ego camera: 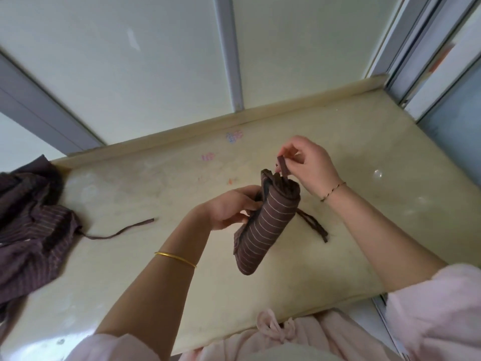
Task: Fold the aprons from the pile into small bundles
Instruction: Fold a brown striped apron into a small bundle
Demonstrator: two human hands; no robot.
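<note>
A person holds a rolled striped apron bundle [265, 220] above the bench [338, 142], its long axis tilted away. The left hand [229, 207] grips its middle; the right hand [309, 165], just beyond, pinches the tie strap [283, 167] rising from its far end.

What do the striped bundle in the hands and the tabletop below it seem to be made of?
The striped bundle looks like woven cloth, matte brown with thin pale stripes: it rolls softly and creases. Its strap, pinched by the right hand, seems the same cloth. The tabletop seems polished stone or a stone-like composite, cream and glossy, with light reflections; which, I cannot tell.
</note>
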